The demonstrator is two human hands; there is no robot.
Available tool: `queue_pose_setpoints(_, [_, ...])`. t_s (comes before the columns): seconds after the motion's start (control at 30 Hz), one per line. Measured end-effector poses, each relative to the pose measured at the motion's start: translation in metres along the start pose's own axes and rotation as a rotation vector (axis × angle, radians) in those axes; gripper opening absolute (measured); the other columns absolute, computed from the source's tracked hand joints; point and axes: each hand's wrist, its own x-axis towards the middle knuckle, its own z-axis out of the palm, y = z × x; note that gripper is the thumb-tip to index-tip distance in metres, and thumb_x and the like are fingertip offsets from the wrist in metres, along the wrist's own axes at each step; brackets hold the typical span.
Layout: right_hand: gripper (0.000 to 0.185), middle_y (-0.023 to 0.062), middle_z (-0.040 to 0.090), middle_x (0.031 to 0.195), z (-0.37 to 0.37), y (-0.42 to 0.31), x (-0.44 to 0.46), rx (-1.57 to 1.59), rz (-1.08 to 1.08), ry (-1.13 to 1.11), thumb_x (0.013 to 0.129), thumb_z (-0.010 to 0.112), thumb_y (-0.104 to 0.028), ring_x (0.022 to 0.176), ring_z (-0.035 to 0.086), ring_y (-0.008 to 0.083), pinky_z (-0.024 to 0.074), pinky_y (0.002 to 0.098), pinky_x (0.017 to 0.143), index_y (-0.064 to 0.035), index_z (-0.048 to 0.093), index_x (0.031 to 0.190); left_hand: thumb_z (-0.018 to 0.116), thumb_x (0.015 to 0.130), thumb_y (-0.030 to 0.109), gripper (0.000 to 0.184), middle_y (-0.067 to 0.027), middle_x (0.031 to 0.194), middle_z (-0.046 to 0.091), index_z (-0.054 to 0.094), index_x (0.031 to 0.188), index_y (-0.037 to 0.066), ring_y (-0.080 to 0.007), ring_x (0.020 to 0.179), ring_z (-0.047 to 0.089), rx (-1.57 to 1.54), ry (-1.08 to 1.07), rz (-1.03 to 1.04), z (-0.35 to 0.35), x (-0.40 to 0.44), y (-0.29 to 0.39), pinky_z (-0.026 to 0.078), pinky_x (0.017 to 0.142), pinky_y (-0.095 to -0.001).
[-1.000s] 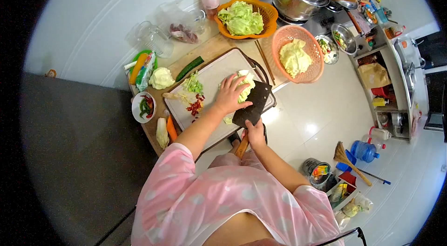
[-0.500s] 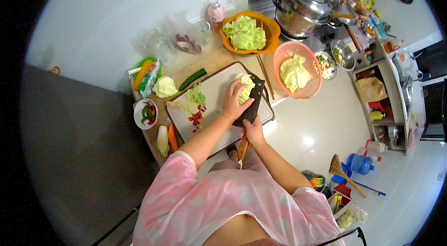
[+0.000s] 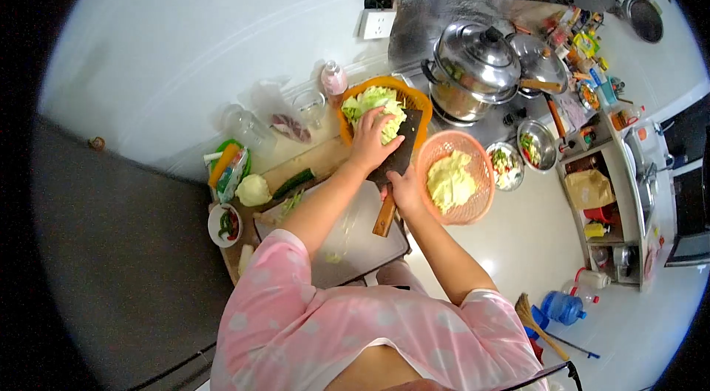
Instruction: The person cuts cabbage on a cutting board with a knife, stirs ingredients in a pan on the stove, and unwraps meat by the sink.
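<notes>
My right hand point(image 3: 403, 190) grips the cleaver point(image 3: 399, 154) near the base of its broad dark blade, with the wooden handle pointing back toward me. My left hand point(image 3: 372, 141) presses cut cabbage point(image 3: 393, 127) against the blade, fingers curved over it. Both hands are over the near side of the orange basket point(image 3: 424, 104), which has pale green cabbage leaves in it. Below my arms lies the cutting board point(image 3: 362, 239), with a few cabbage shreds on it. The left forearm hides part of the board.
A pink basket point(image 3: 484, 206) of cabbage stands to the right. A steel pot point(image 3: 473, 69) sits on the stove behind it. Left of the board are a cucumber point(image 3: 293, 182), a round pale vegetable point(image 3: 254, 190) and a bowl of peppers point(image 3: 224, 225). Small metal bowls point(image 3: 506, 167) stand farther right.
Both hands have moved forward from the board to the orange basket, carrying the cleaver and cut cabbage together. The camera view has shifted too.
</notes>
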Motion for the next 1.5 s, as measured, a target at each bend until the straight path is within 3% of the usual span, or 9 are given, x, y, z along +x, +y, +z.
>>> queue_pose_setpoints(0.27, [0.022,0.0114,0.053,0.072,-0.039,-0.019,0.092,-0.089,0.109,0.041,0.085,0.046,0.000,0.043,0.054,0.0214,0.0478,0.0343,0.039,-0.0018,0.042,0.106,0.070,0.080,0.035,0.044,-0.0122,0.130,0.047,0.059,0.117,0.014,-0.0340,0.126,0.039,0.059,-0.085,-0.143,0.066,0.060,-0.049,0.032,0.107,-0.0437])
queue_pose_setpoints(0.8, [0.032,0.0116,0.056,0.078,-0.110,-0.054,0.014,-0.062,0.152,0.057,0.082,0.046,0.002,0.047,0.055,0.0199,0.0475,0.0314,0.041,-0.0002,0.042,0.114,0.048,0.093,0.050,0.049,-0.0079,0.148,0.037,0.055,0.133,0.022,-0.0320,0.141,0.022,0.333,-0.344,-0.195,0.076,0.070,-0.021,0.008,0.114,-0.0523])
queue_pose_setpoints(0.83, [0.031,0.0111,0.056,0.078,-0.104,-0.058,0.005,-0.065,0.146,0.074,0.083,0.046,0.002,0.046,0.054,0.0194,0.0473,0.0314,0.040,-0.0007,0.041,0.113,0.053,0.094,0.038,0.037,-0.0105,0.135,0.051,0.062,0.124,0.017,-0.0297,0.131,0.040,0.324,-0.180,-0.059,0.066,0.070,-0.021,0.024,0.110,-0.0489])
queue_pose_setpoints(0.93, [0.023,0.0134,0.056,0.075,-0.092,-0.048,-0.013,0.087,0.103,0.077,0.086,0.045,0.002,0.045,0.053,0.0208,0.0470,0.0330,0.041,0.0004,0.040,0.108,0.059,0.093,0.025,0.026,-0.0106,0.117,0.063,0.065,0.114,0.012,-0.0258,0.109,0.058,-0.185,-0.136,-0.201,0.018,0.058,-0.018,0.043,0.095,-0.0394])
queue_pose_setpoints(0.97, [0.023,0.0132,0.055,0.077,-0.088,-0.046,-0.019,0.098,0.088,0.057,0.086,0.045,0.002,0.044,0.052,0.0208,0.0472,0.0332,0.041,0.0002,0.039,0.109,0.061,0.092,0.015,0.016,-0.0073,0.101,0.067,0.067,0.105,0.007,-0.0187,0.088,0.064,-0.356,-0.056,-0.256,0.012,0.044,-0.024,0.049,0.078,-0.0274])
queue_pose_setpoints(1.07, [0.024,0.0126,0.055,0.079,-0.076,-0.026,-0.035,0.107,0.089,0.015,0.086,0.045,0.001,0.044,0.052,0.0203,0.0475,0.0333,0.042,-0.0008,0.040,0.110,0.061,0.092,0.015,0.015,-0.0050,0.097,0.066,0.067,0.101,0.005,-0.0130,0.080,0.061,-0.277,-0.185,-0.387,-0.032,-0.026,-0.050,0.048,0.073,-0.0253])
queue_pose_setpoints(1.3, [0.033,0.0107,0.054,0.079,-0.040,0.016,-0.087,0.067,0.123,-0.114,0.085,0.046,0.001,0.042,0.052,0.0200,0.0468,0.0325,0.039,-0.0032,0.039,0.117,0.075,0.074,0.015,0.032,-0.0106,0.102,0.060,0.065,0.104,0.009,-0.0267,0.081,0.063,-0.122,-0.627,-0.506,-0.113,-0.245,-0.046,0.051,0.073,-0.0359])
queue_pose_setpoints(1.4, [0.036,0.0108,0.054,0.081,-0.035,0.038,-0.106,0.012,0.226,-0.078,0.084,0.046,0.002,0.043,0.052,0.0202,0.0467,0.0323,0.039,-0.0030,0.038,0.119,0.076,0.073,0.015,0.040,-0.0106,0.109,0.057,0.063,0.110,0.013,-0.0292,0.091,0.061,0.130,-0.515,-0.281,-0.121,-0.282,-0.011,0.050,0.080,-0.0373])
queue_pose_setpoints(1.5, [0.037,0.0112,0.055,0.083,-0.031,0.051,-0.123,-0.015,0.202,-0.101,0.085,0.046,0.002,0.043,0.053,0.0203,0.0465,0.0322,0.039,-0.0029,0.037,0.120,0.075,0.072,0.014,0.033,-0.0097,0.107,0.056,0.062,0.102,0.013,-0.0306,0.094,0.059,0.095,-0.548,-0.371,-0.123,-0.288,0.010,0.049,0.080,-0.0387])
